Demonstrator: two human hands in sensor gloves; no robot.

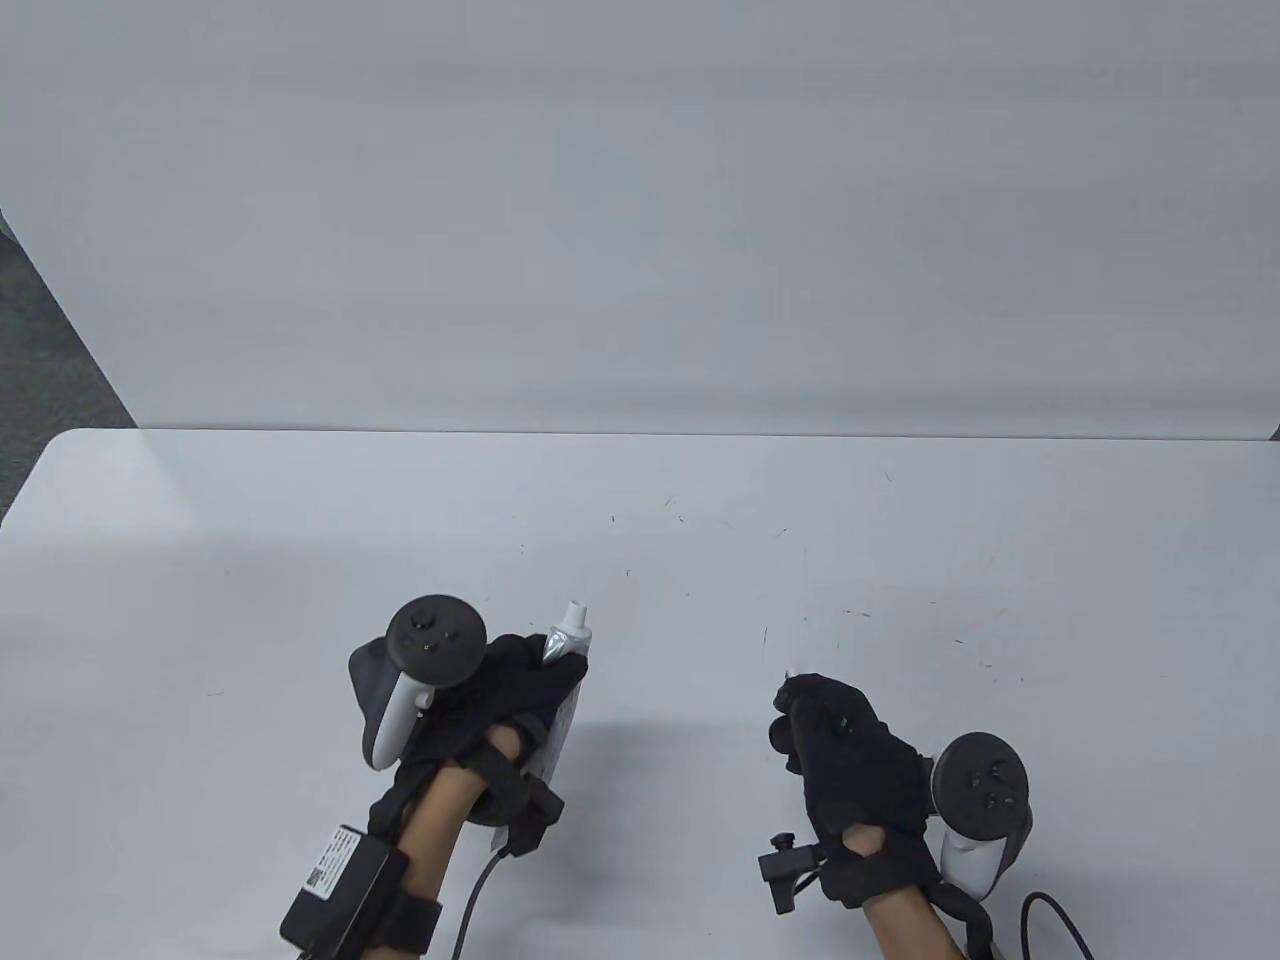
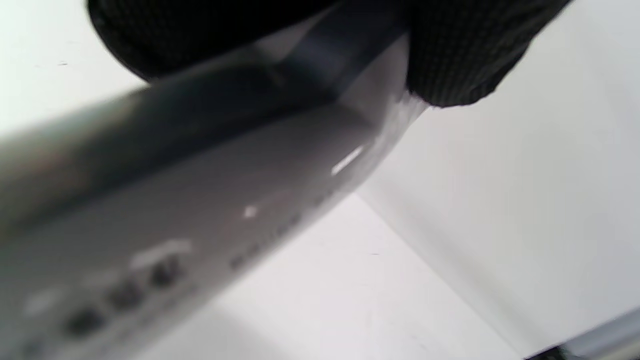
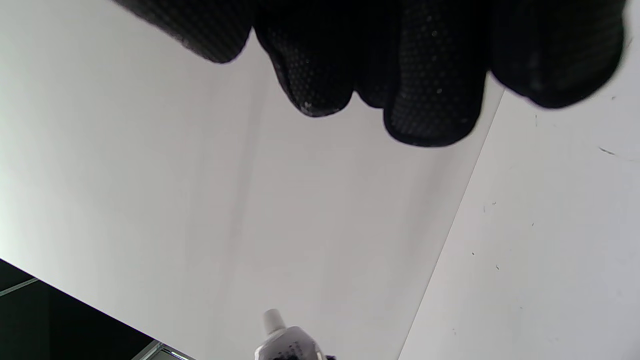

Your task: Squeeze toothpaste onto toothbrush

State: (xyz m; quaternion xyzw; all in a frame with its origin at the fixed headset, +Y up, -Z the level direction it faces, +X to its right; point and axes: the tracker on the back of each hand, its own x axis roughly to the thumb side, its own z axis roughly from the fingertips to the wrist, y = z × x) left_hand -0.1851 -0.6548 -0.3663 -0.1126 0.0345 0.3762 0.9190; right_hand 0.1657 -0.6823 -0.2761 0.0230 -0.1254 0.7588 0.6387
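The white desk [image 1: 640, 560] fills the lower half of the table view, and its surface carries many small dark scratches. Behind the far edge of the desk stands a plain pale wall [image 1: 640, 200]. At the left of the desk's far corner a strip of dark grey floor [image 1: 40, 360] shows.

The only container is the toothpaste tube [image 1: 566, 660], silver-grey with a white nozzle. The nozzle is open, with no cap on it, and it points toward the far edge of the desk. What is inside the tube cannot be seen.

The left hand [image 1: 490, 700] is above the near part of the desk, left of its middle. Its fingers are wrapped around the body of the tube and grip it; in the left wrist view the blurred tube [image 2: 200, 200] runs under the gloved fingers [image 2: 460, 55].

The right hand [image 1: 850, 760] is well apart from the tube, toward the right side of the desk. Its fingers are curled together, and a small white tip [image 1: 792, 673] stands out at the fingertips. What this white thing is I cannot tell.
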